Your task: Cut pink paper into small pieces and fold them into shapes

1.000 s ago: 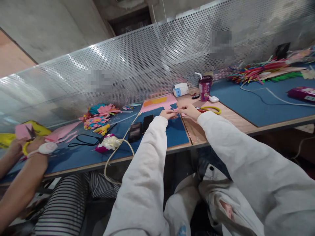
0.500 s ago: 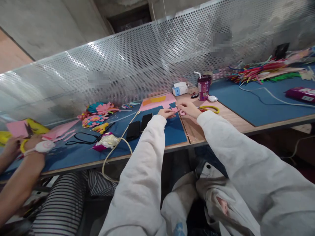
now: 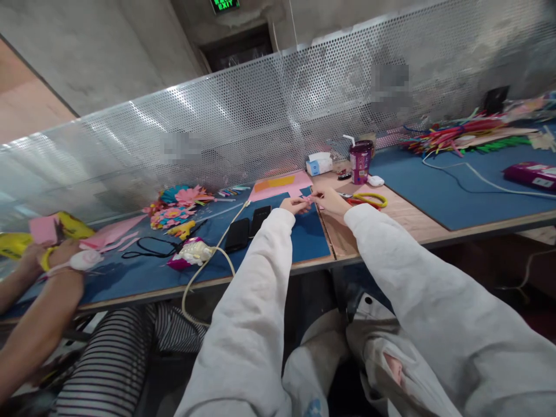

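Over the right edge of the blue mat, my left hand (image 3: 296,205) pinches a small piece of pink paper (image 3: 307,199). The fingers of my right hand (image 3: 326,198) close on the same piece from the other side, and the two hands almost meet. Fingertips partly hide the paper, so its shape is hard to make out. Just right of my right hand lie scissors (image 3: 370,200) with yellow and red handles. Behind my hands is a pink sheet (image 3: 256,193) with an orange piece (image 3: 273,181) on it.
Two dark phones (image 3: 237,234) lie left of my hands, near a glue gun's pale cable (image 3: 195,278). Paper flowers (image 3: 171,215) sit farther left, beside a co-worker's hands (image 3: 61,255) holding pink paper. A purple cup (image 3: 360,162) and a tissue pack (image 3: 319,164) stand at the back.
My hands have come closer together, with my right hand now meeting the pink paper at my left fingertips. The view has shifted slightly upward.
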`<state>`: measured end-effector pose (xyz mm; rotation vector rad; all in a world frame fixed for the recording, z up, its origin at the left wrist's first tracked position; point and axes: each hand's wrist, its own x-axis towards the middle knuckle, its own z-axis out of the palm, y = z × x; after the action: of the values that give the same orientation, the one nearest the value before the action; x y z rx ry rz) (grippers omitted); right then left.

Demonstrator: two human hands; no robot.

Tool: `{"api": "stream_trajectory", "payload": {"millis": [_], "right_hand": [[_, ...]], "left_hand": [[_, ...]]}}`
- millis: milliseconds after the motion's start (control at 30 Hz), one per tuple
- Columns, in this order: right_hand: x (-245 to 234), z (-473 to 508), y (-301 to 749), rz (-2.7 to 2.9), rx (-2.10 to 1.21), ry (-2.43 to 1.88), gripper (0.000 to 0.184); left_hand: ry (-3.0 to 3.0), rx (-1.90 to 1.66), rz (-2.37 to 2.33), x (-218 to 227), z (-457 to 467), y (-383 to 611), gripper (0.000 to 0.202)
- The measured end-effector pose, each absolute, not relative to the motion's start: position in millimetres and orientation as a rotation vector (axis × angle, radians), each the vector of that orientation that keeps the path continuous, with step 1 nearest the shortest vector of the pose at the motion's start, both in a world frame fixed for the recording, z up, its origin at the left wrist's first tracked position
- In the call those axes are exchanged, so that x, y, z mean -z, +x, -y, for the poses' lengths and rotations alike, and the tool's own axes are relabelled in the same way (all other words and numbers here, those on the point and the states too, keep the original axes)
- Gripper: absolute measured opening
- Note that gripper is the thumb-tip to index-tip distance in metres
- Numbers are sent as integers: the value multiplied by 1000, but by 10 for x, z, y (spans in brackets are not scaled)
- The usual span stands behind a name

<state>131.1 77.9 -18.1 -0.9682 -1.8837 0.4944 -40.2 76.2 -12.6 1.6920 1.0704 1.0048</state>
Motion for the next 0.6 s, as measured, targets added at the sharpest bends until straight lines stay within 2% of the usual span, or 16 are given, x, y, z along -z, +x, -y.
{"api": "stream_trajectory", "payload": {"millis": [167, 300, 400, 600], "right_hand": [[141, -802, 1228, 1879, -450, -975, 14], [154, -776, 1190, 1870, -423, -970, 20], [188, -740, 1198, 1843, -259, -984, 24], [267, -656, 1210, 1920, 134, -1013, 19]], "left_hand": [[1685, -1057, -1073, 137, -785, -424, 49], [1651, -1074, -1077, 134, -809, -434, 46], [1583, -1089, -1065, 133, -823, -423, 42], [1550, -1098, -1038, 153, -849, -410, 43]]}}
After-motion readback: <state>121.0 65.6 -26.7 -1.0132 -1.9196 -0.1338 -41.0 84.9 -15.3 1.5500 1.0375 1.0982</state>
